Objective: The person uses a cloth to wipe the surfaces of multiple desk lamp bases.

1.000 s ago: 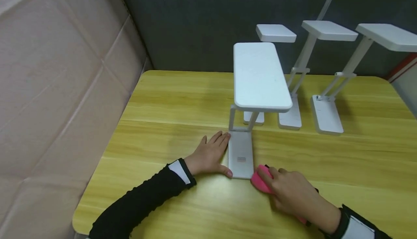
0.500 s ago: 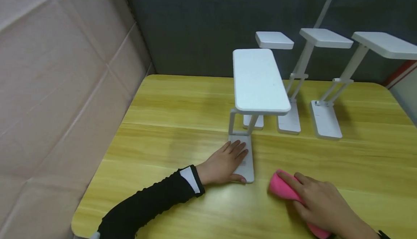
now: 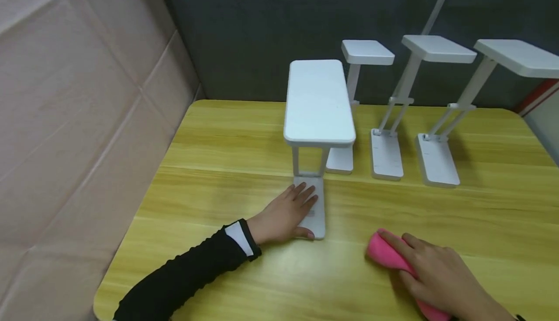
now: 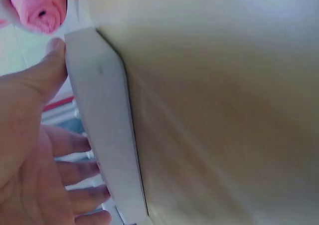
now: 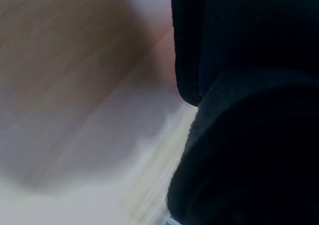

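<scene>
A white folding desk lamp (image 3: 320, 101) stands near the middle of the table, its flat head raised over its base. My left hand (image 3: 279, 219) rests on the lamp's base (image 3: 319, 221) with the fingers spread and fairly straight. From the left wrist view, the thumb (image 4: 54, 60) touches one end of the base (image 4: 107, 120) and the other fingers lie along its upper edge. On the right, my right hand (image 3: 441, 272) grips a bunched pink cloth (image 3: 386, 252) against the tabletop. The right wrist view has mostly dark sleeve (image 5: 259, 135), which hides that hand.
Three similar white lamps (image 3: 368, 53), (image 3: 438, 49), (image 3: 517, 58) stand in a row toward the back right. The wood-grain table (image 3: 209, 165) has a dark panel (image 3: 271, 34) behind it and a pale padded wall (image 3: 87, 117) on the left.
My left hand has gone from beside the base onto its top, and the lamp has shifted left with it. My right hand has drawn the cloth rightward, away from the base.
</scene>
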### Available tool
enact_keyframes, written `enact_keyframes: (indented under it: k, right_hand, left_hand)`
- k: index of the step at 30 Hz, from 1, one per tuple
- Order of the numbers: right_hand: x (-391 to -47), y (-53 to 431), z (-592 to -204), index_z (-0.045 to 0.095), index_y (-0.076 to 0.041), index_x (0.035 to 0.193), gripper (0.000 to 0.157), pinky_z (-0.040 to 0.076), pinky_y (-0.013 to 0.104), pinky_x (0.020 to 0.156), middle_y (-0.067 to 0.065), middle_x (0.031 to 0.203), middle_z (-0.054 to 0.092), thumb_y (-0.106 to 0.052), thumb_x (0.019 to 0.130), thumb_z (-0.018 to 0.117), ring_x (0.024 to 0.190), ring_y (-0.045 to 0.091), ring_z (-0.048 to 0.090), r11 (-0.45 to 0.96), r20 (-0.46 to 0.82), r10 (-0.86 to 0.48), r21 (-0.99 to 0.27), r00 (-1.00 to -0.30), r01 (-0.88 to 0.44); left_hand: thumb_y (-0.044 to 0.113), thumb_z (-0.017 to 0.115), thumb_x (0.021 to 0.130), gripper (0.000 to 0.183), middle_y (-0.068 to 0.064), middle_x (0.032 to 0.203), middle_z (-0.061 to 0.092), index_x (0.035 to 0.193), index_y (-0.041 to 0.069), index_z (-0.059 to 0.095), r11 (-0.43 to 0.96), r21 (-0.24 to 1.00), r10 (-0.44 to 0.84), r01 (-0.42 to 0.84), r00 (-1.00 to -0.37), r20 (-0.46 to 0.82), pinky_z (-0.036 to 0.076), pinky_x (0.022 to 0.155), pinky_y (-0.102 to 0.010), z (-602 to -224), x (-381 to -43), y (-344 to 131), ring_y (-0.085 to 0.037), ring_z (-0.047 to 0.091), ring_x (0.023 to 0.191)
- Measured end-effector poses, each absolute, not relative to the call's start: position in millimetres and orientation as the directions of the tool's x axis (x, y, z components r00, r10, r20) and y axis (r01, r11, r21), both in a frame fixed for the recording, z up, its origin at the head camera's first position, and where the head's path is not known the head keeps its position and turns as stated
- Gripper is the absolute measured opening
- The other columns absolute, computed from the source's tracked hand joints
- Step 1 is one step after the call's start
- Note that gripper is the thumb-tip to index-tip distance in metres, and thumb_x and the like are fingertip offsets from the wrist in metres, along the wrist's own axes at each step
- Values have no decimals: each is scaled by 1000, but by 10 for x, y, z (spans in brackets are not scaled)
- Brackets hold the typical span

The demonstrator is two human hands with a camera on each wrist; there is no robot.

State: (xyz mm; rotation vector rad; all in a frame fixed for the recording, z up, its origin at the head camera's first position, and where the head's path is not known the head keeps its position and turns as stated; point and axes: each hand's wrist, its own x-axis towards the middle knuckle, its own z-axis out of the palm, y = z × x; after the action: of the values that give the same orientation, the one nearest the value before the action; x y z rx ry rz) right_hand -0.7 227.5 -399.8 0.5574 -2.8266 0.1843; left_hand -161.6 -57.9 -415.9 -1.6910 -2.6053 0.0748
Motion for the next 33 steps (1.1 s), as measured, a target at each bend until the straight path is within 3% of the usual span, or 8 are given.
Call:
enact_keyframes:
  k: [6,20,23,33]
  right_hand:
    - [15,2268,-4007,46,-27,129,72,41,33,45,10,91,61,-20,61,67,63,18,56,921,237,-346,-99,-908,-376]
    - [73,2239,-4032,48,-25,127,68,38,30,43,2,86,57,-19,61,66,56,9,46,928,220,-331,-103,-918,-359]
    - [76,2246,-4030,47,-25,127,70,39,30,44,4,89,58,-19,60,67,59,11,50,929,215,-325,-111,-921,-354]
    - [77,2233,-4029,48,-24,127,69,40,31,45,6,90,59,-19,61,67,58,12,50,931,193,-319,-119,-928,-345]
  left_hand:
    - [61,47,83,82,-18,144,22,138,4,26,431,-12,898,902,-431,-90,12,109,-47,-4099,-1808,-695,-33,14,133]
    - [52,56,82,84,-14,148,8,141,6,18,533,131,836,836,-497,-232,2,107,-54,-3974,-2426,-744,-29,4,135]
    - [47,60,82,83,-12,148,5,141,7,17,557,175,822,812,-508,-258,0,107,-55,-3923,-2589,-701,-27,1,135]
    - [38,64,83,82,-18,147,8,140,2,17,558,200,824,805,-508,-253,10,109,-46,-3908,-2992,-545,-29,4,135]
